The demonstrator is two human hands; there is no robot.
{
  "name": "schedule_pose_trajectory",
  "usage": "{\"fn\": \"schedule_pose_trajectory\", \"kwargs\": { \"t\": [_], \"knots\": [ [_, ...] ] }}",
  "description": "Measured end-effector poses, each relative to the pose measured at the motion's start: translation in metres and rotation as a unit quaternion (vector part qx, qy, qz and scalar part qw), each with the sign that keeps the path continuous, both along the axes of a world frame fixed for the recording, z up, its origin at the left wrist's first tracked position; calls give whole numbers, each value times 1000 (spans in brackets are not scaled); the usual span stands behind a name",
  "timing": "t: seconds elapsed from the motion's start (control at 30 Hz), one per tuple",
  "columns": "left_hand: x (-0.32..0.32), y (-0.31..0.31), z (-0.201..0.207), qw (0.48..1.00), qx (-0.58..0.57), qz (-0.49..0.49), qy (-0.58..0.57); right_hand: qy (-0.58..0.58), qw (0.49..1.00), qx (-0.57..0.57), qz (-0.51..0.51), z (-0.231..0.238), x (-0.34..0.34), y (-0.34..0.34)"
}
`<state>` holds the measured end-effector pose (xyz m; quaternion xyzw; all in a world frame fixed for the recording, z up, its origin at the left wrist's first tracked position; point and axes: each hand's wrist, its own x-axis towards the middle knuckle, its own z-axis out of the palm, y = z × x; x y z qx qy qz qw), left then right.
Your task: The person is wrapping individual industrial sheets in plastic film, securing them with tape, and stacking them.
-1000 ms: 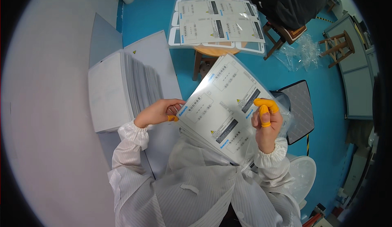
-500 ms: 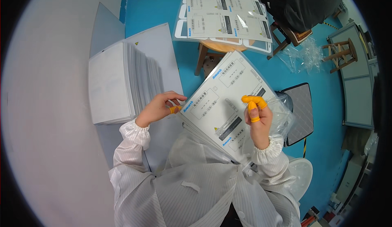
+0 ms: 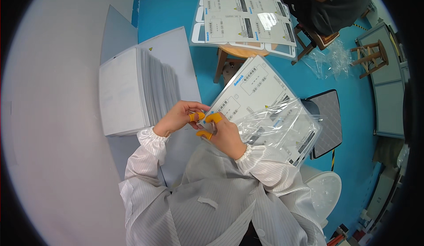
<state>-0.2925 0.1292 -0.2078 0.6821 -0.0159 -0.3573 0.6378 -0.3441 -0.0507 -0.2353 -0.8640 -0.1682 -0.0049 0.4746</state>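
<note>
A stack of white printed panels lies slanted in front of me. Its left corner lies between my two hands. My left hand, with yellow finger cots on it, pinches at that corner. From the right, my right hand reaches the same corner, its yellow-covered thumb and finger bent toward each other. What lies between those right fingertips is too small to name. Crumpled clear film spreads over the lower right part of the top panel.
A tall stack of white sheets stands on a grey surface at left. More printed panels rest on a wooden stool ahead. Another person sits at far right. Clear film lies on the floor; a white bin stands at right.
My right hand has moved left and down, from over the panel to its left corner. Clear film now shows across the panel's middle. The seated person's arms and hands have come into view.
</note>
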Motion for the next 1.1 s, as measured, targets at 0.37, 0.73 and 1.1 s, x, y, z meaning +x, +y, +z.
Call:
{"fn": "schedule_pose_trajectory", "kwargs": {
  "t": [0.37, 0.73, 1.1],
  "knots": [
    [-1, 2, -10, 1000, -1, 17, 2, 26, 993, 119, -1, -16, 7, -6],
    [-3, -1, -3, 999, -5, 32, 4, 51, 997, 55, -9, -17, 8, -10],
    [0, -2, 4, 999, 37, 31, -8, 3, 997, 79, -7, -15, 11, -10]
  ]
}}
